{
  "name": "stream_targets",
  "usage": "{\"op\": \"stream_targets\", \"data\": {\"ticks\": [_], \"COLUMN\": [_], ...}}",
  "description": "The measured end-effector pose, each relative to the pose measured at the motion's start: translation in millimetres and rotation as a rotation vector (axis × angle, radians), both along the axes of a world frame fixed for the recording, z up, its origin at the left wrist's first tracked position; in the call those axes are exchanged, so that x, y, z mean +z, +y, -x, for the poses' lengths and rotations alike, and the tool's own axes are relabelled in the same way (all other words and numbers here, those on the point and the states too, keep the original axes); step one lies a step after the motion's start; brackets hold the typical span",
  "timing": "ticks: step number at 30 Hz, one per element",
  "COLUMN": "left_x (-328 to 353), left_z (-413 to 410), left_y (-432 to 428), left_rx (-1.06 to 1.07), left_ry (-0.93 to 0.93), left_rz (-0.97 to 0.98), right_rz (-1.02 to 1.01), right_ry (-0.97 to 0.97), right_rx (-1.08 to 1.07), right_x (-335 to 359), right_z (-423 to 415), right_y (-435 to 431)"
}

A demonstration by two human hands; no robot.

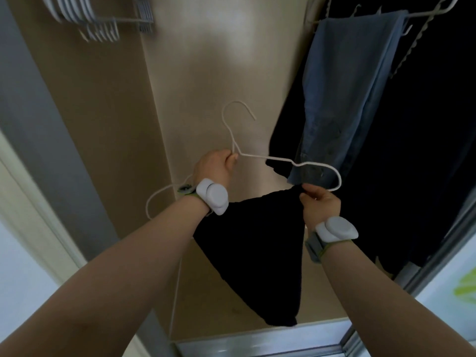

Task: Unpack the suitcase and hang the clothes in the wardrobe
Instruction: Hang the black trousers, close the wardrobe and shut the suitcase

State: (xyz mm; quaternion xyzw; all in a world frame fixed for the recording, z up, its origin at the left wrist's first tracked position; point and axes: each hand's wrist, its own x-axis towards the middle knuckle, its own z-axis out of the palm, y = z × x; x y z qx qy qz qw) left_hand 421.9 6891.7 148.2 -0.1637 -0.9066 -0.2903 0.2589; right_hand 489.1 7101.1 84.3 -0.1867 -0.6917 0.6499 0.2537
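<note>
Left hand (219,163) was curled tight round the neck of the white wire hanger (268,157), steadying it I'd guess, while the right hand (322,199) pinched a corner of the black garment (257,253) right at the hanger's far shoulder, probably to feed it on. The garment drooped between both wrists in front of the wardrobe (206,60), not hung yet. Blue trousers (342,86) hung just beyond. Suitcase wasn't in shot, and the black thing was too dark to identify.
</note>
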Motion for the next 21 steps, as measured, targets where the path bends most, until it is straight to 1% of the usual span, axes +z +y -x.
{"op": "stream_targets", "data": {"ticks": [2, 4, 6, 7, 9, 11, 12, 14, 15, 16, 18, 19, 20, 21], "left_x": [1.6, 4.9, 10.5, 13.9, 20.9, 27.7, 30.3, 32.2, 30.6, 27.6, 19.0, 16.3, 15.5, 17.3], "left_z": [0.5, 0.5, 1.2, 1.5, 2.6, 2.2, 1.9, 1.7, 2.5, 3.8, 7.4, 8.1, 7.3, 6.5], "left_y": [1.3, 2.5, 1.5, 1.2, 1.1, 0.9, -0.1, -3.1, -4.7, -6.1, -8.0, -9.0, -9.6, -10.7], "left_rx": [-0.032, -0.067, -0.067, -0.06, -0.057, -0.047, -0.043, -0.044, -0.046, -0.048, -0.053, -0.055, -0.058, -0.056], "left_ry": [-0.007, -0.005, 0.011, 0.014, 0.036, 0.048, 0.051, 0.052, 0.046, 0.033, -0.016, -0.032, -0.03, -0.022], "left_rz": [0.013, 0.031, 0.02, 0.007, -0.017, -0.01, -0.004, 0.005, 0.012, 0.032, 0.086, 0.101, 0.097, 0.069], "right_rz": [-0.001, 0.005, 0.045, 0.079, 0.135, 0.094, 0.067, 0.046, 0.07, 0.145, 0.408, 0.508, 0.568, 0.545], "right_ry": [0.053, 0.058, -0.033, -0.083, -0.175, -0.244, -0.248, -0.224, -0.21, -0.186, -0.133, -0.097, -0.061, -0.056], "right_rx": [0.0, -0.025, -0.014, 0.045, 0.229, 0.417, 0.465, 0.456, 0.466, 0.504, 0.566, 0.575, 0.582, 0.557], "right_x": [8.0, 8.1, 3.5, -1.5, -4.9, -2.5, -2.7, -1.6, 3.3, 8.7, 17.5, 21.6, 22.0, 20.7], "right_z": [-0.2, 2.6, 1.9, 0.8, -6.9, -16.6, -16.9, -11.1, -8.8, -8.1, -5.3, -4.2, -2.1, -0.2], "right_y": [-0.5, 4.5, 11.0, 14.1, 12.4, 4.1, 1.6, 0.4, -0.5, -2.7, -8.6, -13.2, -14.8, -16.2]}}
